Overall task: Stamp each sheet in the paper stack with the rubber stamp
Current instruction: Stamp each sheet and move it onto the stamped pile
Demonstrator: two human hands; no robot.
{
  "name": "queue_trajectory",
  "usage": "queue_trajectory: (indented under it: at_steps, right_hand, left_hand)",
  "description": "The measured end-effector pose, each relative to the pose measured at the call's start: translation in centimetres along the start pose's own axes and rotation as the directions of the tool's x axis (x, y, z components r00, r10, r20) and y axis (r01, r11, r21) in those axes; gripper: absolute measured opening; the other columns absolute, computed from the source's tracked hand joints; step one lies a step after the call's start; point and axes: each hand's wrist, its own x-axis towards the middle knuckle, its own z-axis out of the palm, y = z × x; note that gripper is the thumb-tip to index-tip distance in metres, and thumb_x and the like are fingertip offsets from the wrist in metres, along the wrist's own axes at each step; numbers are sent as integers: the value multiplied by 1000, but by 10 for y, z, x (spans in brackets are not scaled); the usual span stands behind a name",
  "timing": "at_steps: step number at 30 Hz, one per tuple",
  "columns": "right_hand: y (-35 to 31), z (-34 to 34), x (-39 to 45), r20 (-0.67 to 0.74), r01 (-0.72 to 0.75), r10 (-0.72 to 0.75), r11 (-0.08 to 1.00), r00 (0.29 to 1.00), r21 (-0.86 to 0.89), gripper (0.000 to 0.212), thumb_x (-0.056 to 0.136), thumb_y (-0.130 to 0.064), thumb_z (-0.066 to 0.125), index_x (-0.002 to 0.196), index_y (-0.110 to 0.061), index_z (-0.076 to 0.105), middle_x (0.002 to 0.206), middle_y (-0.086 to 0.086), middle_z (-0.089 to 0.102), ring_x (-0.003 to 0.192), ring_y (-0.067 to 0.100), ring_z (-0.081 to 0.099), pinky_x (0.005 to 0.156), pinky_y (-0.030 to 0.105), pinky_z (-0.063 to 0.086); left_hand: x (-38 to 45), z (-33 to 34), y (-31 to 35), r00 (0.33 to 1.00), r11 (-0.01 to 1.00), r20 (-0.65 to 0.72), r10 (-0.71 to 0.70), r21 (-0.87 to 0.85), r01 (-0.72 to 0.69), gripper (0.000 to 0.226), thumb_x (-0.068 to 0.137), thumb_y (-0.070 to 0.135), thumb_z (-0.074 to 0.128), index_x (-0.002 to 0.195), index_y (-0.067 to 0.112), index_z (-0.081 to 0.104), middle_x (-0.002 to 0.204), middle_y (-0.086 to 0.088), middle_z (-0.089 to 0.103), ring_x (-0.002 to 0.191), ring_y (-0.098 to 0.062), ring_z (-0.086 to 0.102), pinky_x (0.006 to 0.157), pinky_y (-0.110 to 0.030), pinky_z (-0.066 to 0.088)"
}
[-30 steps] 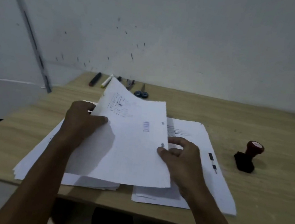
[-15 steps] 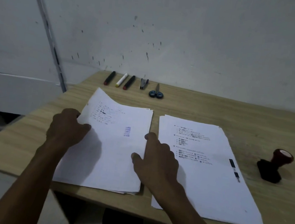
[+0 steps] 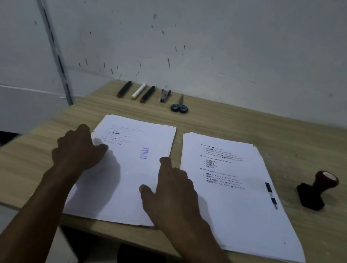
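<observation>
So both hands are down on the left pile [image 3: 132, 174], the one whose top sheet has a blue "LUNAS" mark [image 3: 144, 153] on it. Left hand [image 3: 77, 149] sits at that pile's left edge, palm down, knuckles humped up, fingers curled under onto the paper; can't tell if they're pinching the sheet or just pressing on it. Right hand [image 3: 171, 193] lies flatter over the pile's right edge, fingers loosely spread, index finger stretched forward onto the paper near the blue mark, thumb out to the left and touching the sheet. Both forearms come up from the bottom of the view, angled in toward each other.

Just right of that, with a narrow strip of bench [image 3: 235, 121] between them, is the second stack [image 3: 241, 196], printed text on top and no blue mark visible. The stamp [image 3: 316, 189] stands on the bench to the right of that stack, apart from it and from both hands, black base down, dark red knob leaning up and to the right.

Along the back edge by the wall: three markers [image 3: 138, 91], something that looks like a stapler [image 3: 165, 95], and scissors [image 3: 180, 106].
</observation>
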Motion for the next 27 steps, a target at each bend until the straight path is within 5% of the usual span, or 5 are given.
queue_trajectory:
  at_steps: [6,9,15,23,27]
  right_hand:
    - [19,-16,0,-146,33,-29,999,989,27,50,91,-51,56,134,-31,40,122,-4,55,114,21,52,92,35,44]
    - [40,-30,3,-236,18,-8,999,972,42,41,89,-50,60,124,-31,53,103,-8,60,101,17,57,84,33,48]
    - [95,-67,3,-464,-22,44,998,885,52,25,83,-36,72,104,-24,68,80,-9,58,75,13,59,66,31,49]
    - [165,-123,-17,-726,-361,279,931,628,46,41,80,-27,74,117,-21,56,107,5,57,95,29,58,74,40,48]
    - [194,-137,-25,-677,-508,411,859,611,62,63,75,-33,79,127,-20,45,125,11,45,113,35,50,78,42,42]
  left_hand:
    - [-25,5,27,978,990,-190,80,-102,-101,60,81,30,72,131,8,48,131,-24,43,122,-43,40,98,-52,36]
    - [-37,13,42,941,918,-275,199,-284,-277,49,80,20,72,126,9,55,129,-20,47,114,-37,51,95,-44,42]
    - [-68,34,90,831,737,-256,495,-384,-557,32,82,20,73,113,16,65,117,-3,59,88,-15,66,72,-39,56]
    - [-106,72,148,702,581,-182,689,-441,-684,27,82,20,73,107,20,65,110,6,59,85,-8,63,67,-29,54]
    - [-117,87,168,681,553,-163,714,-466,-691,26,81,17,73,106,17,67,108,5,59,83,-9,62,68,-26,50]
